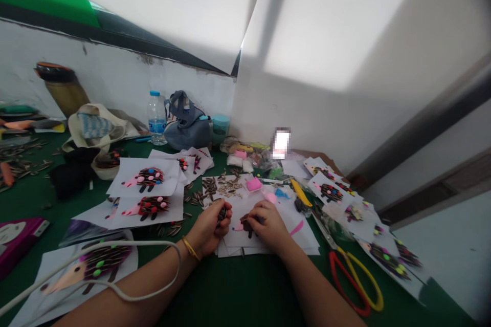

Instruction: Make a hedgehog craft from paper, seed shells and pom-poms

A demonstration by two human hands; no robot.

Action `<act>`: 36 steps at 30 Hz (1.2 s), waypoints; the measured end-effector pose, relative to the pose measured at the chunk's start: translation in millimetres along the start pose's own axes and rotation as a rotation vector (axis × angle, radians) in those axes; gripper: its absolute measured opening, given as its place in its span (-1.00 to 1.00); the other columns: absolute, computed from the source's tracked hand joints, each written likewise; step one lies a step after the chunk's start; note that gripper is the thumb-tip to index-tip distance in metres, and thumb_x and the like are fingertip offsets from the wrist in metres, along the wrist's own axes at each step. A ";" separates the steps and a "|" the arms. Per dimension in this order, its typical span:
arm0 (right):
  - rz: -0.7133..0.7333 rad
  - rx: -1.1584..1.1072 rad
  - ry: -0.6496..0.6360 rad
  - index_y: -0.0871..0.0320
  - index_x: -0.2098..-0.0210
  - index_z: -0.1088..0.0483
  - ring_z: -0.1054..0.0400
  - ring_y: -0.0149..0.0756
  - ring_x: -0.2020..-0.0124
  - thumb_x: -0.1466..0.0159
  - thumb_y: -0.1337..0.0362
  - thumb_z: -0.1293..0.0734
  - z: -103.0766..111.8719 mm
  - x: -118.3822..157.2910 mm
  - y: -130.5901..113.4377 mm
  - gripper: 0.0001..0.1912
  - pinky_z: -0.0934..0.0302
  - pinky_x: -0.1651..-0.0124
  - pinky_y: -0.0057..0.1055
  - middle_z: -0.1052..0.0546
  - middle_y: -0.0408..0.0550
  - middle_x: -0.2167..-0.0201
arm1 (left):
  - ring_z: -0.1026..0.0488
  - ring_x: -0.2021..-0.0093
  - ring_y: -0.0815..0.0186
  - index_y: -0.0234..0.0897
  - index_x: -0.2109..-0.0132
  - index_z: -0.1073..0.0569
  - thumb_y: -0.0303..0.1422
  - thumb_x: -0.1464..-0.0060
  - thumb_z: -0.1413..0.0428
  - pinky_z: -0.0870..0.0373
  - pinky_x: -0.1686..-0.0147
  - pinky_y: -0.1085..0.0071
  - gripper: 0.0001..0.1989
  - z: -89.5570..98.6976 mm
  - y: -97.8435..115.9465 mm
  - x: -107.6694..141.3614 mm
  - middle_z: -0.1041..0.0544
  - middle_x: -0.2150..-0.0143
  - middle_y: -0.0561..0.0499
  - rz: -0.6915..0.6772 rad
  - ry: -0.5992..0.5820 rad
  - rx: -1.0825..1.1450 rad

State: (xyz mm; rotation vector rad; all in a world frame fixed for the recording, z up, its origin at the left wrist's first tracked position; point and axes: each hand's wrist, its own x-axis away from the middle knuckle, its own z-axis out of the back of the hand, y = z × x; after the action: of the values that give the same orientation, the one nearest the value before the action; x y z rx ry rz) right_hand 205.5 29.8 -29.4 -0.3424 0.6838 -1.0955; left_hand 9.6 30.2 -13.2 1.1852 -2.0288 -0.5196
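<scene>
Stretching across the lower frame, the green tabletop is showing a dark strip at bottom centre, between the two forearms and below the work sheet. Finished hedgehog pictures are overlapping left of centre, and more sheets are running down the right side in a slanting row. The white work sheet is lying at centre, its lower edge facing the strip.

At centre, the left hand is curling its fingers closed around dark striped seeds, near the sheet's left edge. Just right, the right hand is bending its fingers, thumb and index tips closing together over the hedgehog; whether they are gripping anything cannot be told.

The scissors are lying at lower right, handles pointing toward the bottom edge, beside the right forearm. A pale cable is looping over the left forearm. Between the hands, the small hedgehog is showing a brown body and pink snout. Above it, a pink clay block is sitting right of loose seeds near the sheet's upper edge.
</scene>
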 end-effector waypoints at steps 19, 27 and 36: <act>0.029 0.197 -0.026 0.05 0.39 -0.55 -0.27 -0.26 0.23 -0.12 0.35 -0.39 -0.7 -1.3 -7.3 -0.91 -0.08 0.13 -0.33 -0.44 -0.10 0.33 | -0.08 0.71 0.61 -0.30 0.33 -0.32 -0.27 -0.09 -0.08 0.16 0.76 0.65 -0.82 -0.7 0.1 0.4 -0.32 0.51 0.14 -0.005 0.013 -0.025; 0.073 0.268 -0.013 0.05 0.38 -0.53 -0.26 -0.23 0.22 -0.15 0.33 -0.39 -0.7 0.0 -7.3 -0.94 -0.05 0.13 -0.29 -0.46 -0.07 0.32 | -0.08 0.71 0.61 -0.30 0.33 -0.32 -0.28 -0.09 -0.07 0.18 0.76 0.66 -0.83 -0.8 0.2 1.6 -0.33 0.51 0.14 -0.010 0.013 -0.027; 0.026 0.267 -0.016 0.04 0.39 -0.52 -0.26 -0.21 0.19 -0.11 0.30 -0.43 3.6 1.8 -14.8 -0.95 -0.02 0.09 -0.27 -0.45 -0.09 0.31 | -0.08 0.71 0.61 -0.30 0.33 -0.32 -0.25 -0.09 -0.08 0.18 0.76 0.65 -0.81 -1.4 0.1 -1.1 -0.33 0.51 0.14 -0.009 0.010 -0.048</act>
State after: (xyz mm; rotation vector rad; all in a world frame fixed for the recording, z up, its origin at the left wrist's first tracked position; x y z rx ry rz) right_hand 198.1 21.6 -18.9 -0.1124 0.5184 -1.1429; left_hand 11.0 31.3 -12.6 1.1665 -1.9932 -0.5624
